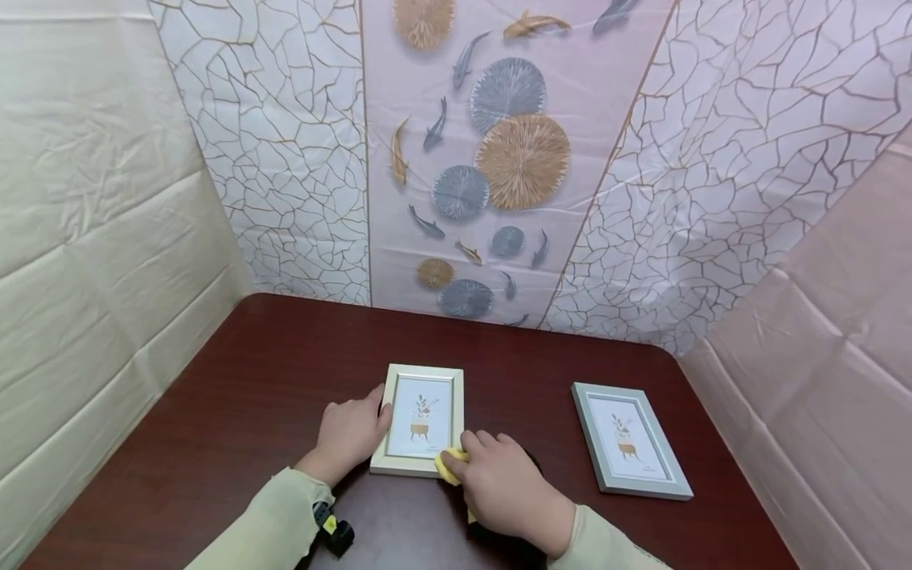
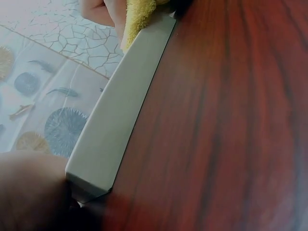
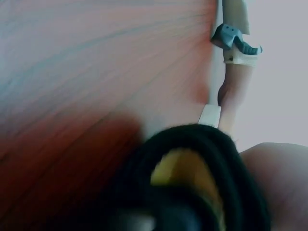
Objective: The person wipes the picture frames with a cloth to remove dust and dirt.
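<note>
- Work piece: the cream picture frame [image 1: 420, 416] lies flat, print side up, on the table [image 1: 285, 372], between the two hands. The yellow cloth [image 1: 450, 469] touches its lower right corner.
- Left hand [image 1: 349, 433]: positioned at the left edge of the cream picture frame, thumb and a fingertip against it. Whether the fingers grip the edge or only press it cannot be told.
- Right hand [image 1: 504, 484]: holds the yellow cloth, fingers closed around it. Most of the cloth is hidden beneath the hand.
- Second unit: the grey picture frame [image 1: 630, 439] lies flat to the right, apart from both hands.
- Step in hand: judged to be wiping the cream picture frame, with the work at the lower right corner and the left hand steadying the opposite side.
- Next move: would call for light, even pressure of the cloth along the border, with the left hand held firm to prevent sliding. The grey picture frame would need its own pass; whether it has been wiped cannot be determined.
</note>
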Action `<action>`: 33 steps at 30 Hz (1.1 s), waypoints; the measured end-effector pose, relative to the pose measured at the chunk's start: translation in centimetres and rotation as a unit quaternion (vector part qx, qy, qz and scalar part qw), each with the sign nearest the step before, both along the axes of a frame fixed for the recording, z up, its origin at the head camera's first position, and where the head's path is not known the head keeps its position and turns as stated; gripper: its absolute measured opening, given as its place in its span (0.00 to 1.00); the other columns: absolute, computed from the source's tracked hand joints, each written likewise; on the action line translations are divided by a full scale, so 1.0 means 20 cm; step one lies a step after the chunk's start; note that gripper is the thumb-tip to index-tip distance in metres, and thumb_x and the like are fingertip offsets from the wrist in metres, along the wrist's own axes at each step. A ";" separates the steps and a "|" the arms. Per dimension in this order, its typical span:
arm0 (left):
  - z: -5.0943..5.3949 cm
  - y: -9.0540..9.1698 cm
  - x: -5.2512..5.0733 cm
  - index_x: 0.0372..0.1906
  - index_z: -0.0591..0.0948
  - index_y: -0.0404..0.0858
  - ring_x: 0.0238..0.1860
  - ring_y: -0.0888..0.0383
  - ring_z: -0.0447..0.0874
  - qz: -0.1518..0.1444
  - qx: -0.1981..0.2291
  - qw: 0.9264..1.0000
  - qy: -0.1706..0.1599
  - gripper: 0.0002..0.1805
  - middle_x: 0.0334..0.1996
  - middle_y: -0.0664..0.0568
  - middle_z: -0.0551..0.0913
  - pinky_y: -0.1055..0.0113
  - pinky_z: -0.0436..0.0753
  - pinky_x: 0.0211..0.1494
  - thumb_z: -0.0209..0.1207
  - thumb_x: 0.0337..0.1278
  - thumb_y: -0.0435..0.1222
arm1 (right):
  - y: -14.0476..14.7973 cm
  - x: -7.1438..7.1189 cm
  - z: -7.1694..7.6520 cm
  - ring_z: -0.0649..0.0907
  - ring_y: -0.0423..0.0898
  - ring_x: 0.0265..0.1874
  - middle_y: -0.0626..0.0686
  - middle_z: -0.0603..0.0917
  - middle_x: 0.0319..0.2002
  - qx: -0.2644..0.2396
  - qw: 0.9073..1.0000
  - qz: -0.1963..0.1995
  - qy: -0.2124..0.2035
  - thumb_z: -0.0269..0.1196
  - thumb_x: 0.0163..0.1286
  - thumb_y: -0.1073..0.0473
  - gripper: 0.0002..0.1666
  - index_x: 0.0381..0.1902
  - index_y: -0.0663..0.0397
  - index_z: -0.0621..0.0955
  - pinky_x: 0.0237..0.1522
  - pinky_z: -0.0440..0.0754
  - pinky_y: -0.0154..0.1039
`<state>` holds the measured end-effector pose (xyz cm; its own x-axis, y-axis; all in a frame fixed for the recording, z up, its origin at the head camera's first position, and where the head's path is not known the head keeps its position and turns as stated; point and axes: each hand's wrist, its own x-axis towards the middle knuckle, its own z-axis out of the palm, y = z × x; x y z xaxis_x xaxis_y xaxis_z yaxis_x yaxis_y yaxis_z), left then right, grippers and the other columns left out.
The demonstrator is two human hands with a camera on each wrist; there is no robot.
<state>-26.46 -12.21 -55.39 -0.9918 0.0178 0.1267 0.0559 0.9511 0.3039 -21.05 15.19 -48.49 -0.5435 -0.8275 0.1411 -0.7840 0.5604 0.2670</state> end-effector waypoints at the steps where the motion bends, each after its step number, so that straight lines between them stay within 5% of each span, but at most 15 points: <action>1: 0.00 0.00 0.00 0.78 0.78 0.41 0.37 0.44 0.90 0.001 0.002 1.000 0.001 0.29 0.32 0.47 0.90 0.44 0.79 0.46 0.52 0.85 0.50 | 0.00 0.00 0.00 0.68 0.42 0.27 0.46 0.75 0.34 -0.006 1.000 0.002 0.005 0.68 0.70 0.57 0.22 0.61 0.40 0.91 0.26 0.63 0.36; 10: 0.02 0.03 0.00 0.79 0.78 0.44 0.32 0.47 0.87 -0.001 0.008 1.000 0.002 0.28 0.24 0.52 0.86 0.46 0.77 0.43 0.52 0.86 0.50 | -0.01 0.06 0.03 0.66 0.41 0.23 0.46 0.75 0.32 -0.033 0.999 0.002 -0.003 0.68 0.71 0.58 0.21 0.60 0.41 0.92 0.21 0.65 0.36; 19: 0.02 0.03 -0.01 0.79 0.78 0.44 0.37 0.44 0.89 -0.003 0.007 1.000 -0.002 0.28 0.34 0.47 0.92 0.44 0.79 0.46 0.51 0.86 0.51 | -0.12 0.15 0.00 0.71 0.40 0.23 0.44 0.75 0.31 -0.016 0.999 0.020 -0.035 0.72 0.67 0.55 0.17 0.53 0.34 0.93 0.20 0.69 0.36; 25: 0.03 0.02 0.00 0.79 0.79 0.42 0.30 0.46 0.86 -0.005 -0.002 1.000 -0.009 0.29 0.23 0.50 0.85 0.45 0.79 0.44 0.51 0.86 0.51 | -0.27 0.18 -0.01 0.72 0.41 0.23 0.44 0.74 0.29 -0.016 0.997 -0.031 -0.065 0.72 0.67 0.55 0.01 0.36 0.42 0.88 0.23 0.71 0.36; 27: 0.03 0.02 0.00 0.79 0.79 0.41 0.28 0.47 0.85 -0.005 -0.006 1.000 -0.007 0.29 0.19 0.52 0.81 0.45 0.80 0.43 0.51 0.86 0.51 | -0.32 0.18 0.00 0.73 0.41 0.22 0.45 0.74 0.29 -0.016 0.995 -0.049 -0.084 0.71 0.68 0.55 0.04 0.32 0.43 0.85 0.24 0.72 0.36; 33: 0.02 -0.01 0.00 0.79 0.78 0.40 0.30 0.46 0.87 -0.011 0.000 1.000 -0.010 0.30 0.21 0.51 0.83 0.42 0.82 0.45 0.51 0.87 0.51 | -0.38 0.15 0.01 0.72 0.40 0.22 0.45 0.75 0.30 -0.001 0.985 -0.082 -0.154 0.68 0.76 0.47 0.09 0.43 0.42 0.90 0.24 0.74 0.37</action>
